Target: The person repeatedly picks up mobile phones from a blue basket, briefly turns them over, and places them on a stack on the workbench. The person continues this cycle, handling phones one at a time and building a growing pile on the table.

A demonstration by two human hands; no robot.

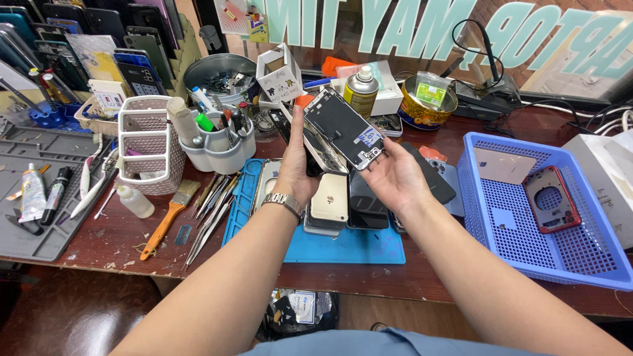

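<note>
From the head camera, the left hand [295, 173] and right hand [390, 177] together clasp a detached phone screen panel [343, 127], lifted above the blue work mat [349, 245], its back side showing. Several phones [330, 198] lie stacked beneath, not in hand; a red phone frame [552, 200] rests in the blue basket [481, 217].

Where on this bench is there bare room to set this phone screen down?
Free patches: the blue mat's front strip below the stacked phones, and the blue basket's near floor beside the red phone frame. Crowded: the tool row left of the mat, and the back by the spray can.
</note>
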